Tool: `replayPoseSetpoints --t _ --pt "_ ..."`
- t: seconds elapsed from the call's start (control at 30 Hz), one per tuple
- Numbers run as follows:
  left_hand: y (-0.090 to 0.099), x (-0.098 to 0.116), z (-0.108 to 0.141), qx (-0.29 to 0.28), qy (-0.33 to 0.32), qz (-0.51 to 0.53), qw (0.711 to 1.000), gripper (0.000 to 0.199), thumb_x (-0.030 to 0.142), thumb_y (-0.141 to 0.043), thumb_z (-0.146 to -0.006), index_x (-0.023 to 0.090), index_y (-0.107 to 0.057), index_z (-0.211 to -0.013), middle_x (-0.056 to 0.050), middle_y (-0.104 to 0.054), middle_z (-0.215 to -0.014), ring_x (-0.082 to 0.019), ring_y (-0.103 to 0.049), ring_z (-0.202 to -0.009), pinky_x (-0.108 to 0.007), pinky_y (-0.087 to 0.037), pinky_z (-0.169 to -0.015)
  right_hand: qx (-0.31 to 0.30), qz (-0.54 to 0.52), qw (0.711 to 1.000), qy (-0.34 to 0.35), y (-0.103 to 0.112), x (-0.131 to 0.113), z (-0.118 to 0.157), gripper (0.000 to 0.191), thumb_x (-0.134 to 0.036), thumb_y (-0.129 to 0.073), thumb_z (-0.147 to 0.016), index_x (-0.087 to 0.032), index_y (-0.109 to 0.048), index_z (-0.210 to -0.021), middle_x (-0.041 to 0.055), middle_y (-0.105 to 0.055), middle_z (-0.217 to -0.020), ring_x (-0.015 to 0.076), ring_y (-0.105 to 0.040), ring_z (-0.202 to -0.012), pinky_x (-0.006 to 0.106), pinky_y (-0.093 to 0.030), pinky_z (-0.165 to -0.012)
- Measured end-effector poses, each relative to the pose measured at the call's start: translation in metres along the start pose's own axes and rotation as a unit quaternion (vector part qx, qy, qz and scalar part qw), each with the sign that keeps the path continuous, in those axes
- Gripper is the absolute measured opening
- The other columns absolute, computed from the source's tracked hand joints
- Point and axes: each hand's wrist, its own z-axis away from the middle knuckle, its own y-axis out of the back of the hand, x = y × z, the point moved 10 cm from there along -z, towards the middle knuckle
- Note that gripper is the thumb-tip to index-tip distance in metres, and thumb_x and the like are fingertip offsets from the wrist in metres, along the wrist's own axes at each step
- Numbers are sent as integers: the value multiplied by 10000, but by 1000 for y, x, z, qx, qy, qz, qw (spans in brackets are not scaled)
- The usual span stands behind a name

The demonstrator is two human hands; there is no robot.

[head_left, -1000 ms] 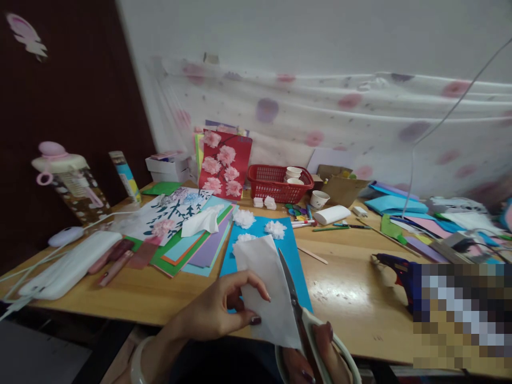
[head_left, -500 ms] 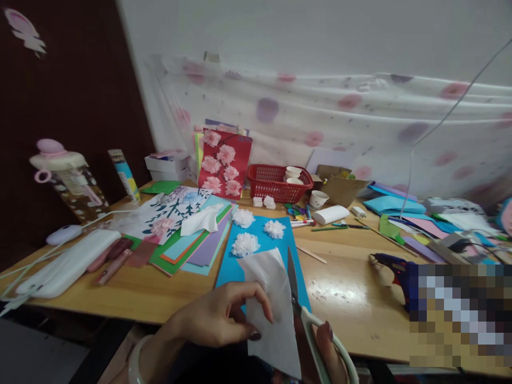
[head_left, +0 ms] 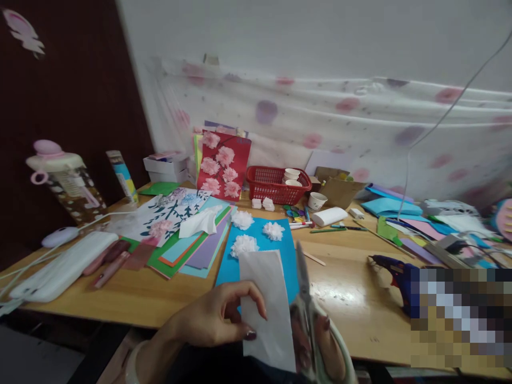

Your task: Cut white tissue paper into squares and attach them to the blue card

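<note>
My left hand (head_left: 224, 314) pinches a white tissue paper strip (head_left: 268, 309) by its left side, thumb and forefinger on it. To its right, my right hand (head_left: 326, 341) grips scissors (head_left: 307, 304) with pale handles, the blades pointing up and apart from the strip's right edge. Behind the strip lies a blue sheet (head_left: 290, 234) bearing three white paper flowers: one at the left (head_left: 242, 220), one at the right (head_left: 273, 231) and a lower one (head_left: 245, 246). My hands and the strip hide the sheet's lower part.
Coloured paper sheets (head_left: 200, 258) and a white tissue (head_left: 200, 221) lie left of the blue sheet. A glue gun (head_left: 394, 274) rests at the right. Behind stand a red basket (head_left: 264, 189) with paper cups and a red flower card (head_left: 236, 154). A wooden stick (head_left: 314, 257) lies nearby.
The scissors have moved slightly right, away from the paper's edge, and their blades have drawn together. The paper strip has straightened and hangs more upright in my left hand.
</note>
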Motion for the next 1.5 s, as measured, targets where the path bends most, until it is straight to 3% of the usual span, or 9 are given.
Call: replayPoseSetpoints --t 0.1,0.17,0.23,0.3,0.6,0.77,0.97,1.27,1.5 --pt "10 -3 3 39 15 -69 997 233 107 -640 -716 190 -613 -931 54 -518 -721 -69 -401 -534 -202 -292 -479 169 238 955 58 65 -42 -4 431 -580 -806 -603 -226 -599 -735 13 -655 -588 171 -589 -468 256 -473 -443" --pt "15 -2 4 57 5 -87 995 252 95 -612 -714 195 -621 -945 37 -549 -775 -86 -454 -590 -203 -334 -518 257 431 862 75 99 -69 0 352 -538 -721 -661 -227 -661 -814 70 -707 -670 266 -662 -610 322 -490 -520" --pt "17 3 4 66 -22 -79 994 252 101 -611 -712 195 -620 -945 20 -564 -837 -103 -488 -664 -206 -377 -573 286 557 776 79 119 -80 1 340 -521 -615 -688 -218 -688 -825 125 -731 -755 352 -679 -730 398 -484 -597" --pt "17 7 2 73 -45 -53 995 238 124 -626 -721 193 -609 -948 13 -561 -867 -108 -489 -696 -205 -389 -596 264 596 756 62 130 -75 -3 358 -517 -561 -700 -209 -687 -831 143 -740 -786 378 -681 -779 434 -482 -653" --pt "21 13 -16 135 -41 -8 990 128 226 -654 -744 176 -538 -763 33 -535 -711 -102 -463 -623 -216 -367 -577 255 445 854 86 96 -79 -2 385 -583 -598 -755 -211 -662 -828 140 -746 -879 344 -688 -864 420 -515 -731" --pt "1 24 -22 63 -36 -67 995 77 92 -557 -696 165 -578 -708 1 -617 -745 -140 -552 -710 -246 -406 -654 9 178 983 37 4 -38 -10 447 -600 -612 -830 -173 -731 -890 100 -759 -837 260 -696 -791 329 -541 -711" --pt "4 10 -21 77 -20 -58 995 152 198 -621 -794 186 -644 -944 24 -564 -755 -125 -502 -665 -227 -367 -586 29 90 996 -8 -7 -11 -6 367 -484 -749 -782 -133 -742 -888 -8 -608 -548 114 -497 -472 202 -356 -454" --pt "16 8 -21 180 -51 158 970 551 274 -740 -798 209 -472 -1275 -33 -728 -844 -158 -635 -732 -243 -454 -658 64 130 987 72 8 -25 -2 268 -412 -737 -791 -171 -802 -889 28 -701 -615 170 -616 -554 232 -503 -536" --pt "-8 -12 -25 151 -24 545 825 433 423 -729 -804 152 -635 -1128 -115 -700 -1198 -195 -654 -928 -290 -509 -797 135 190 955 183 14 -54 9 165 -243 -669 -807 -261 -828 -847 56 -804 -844 237 -741 -761 255 -589 -638"
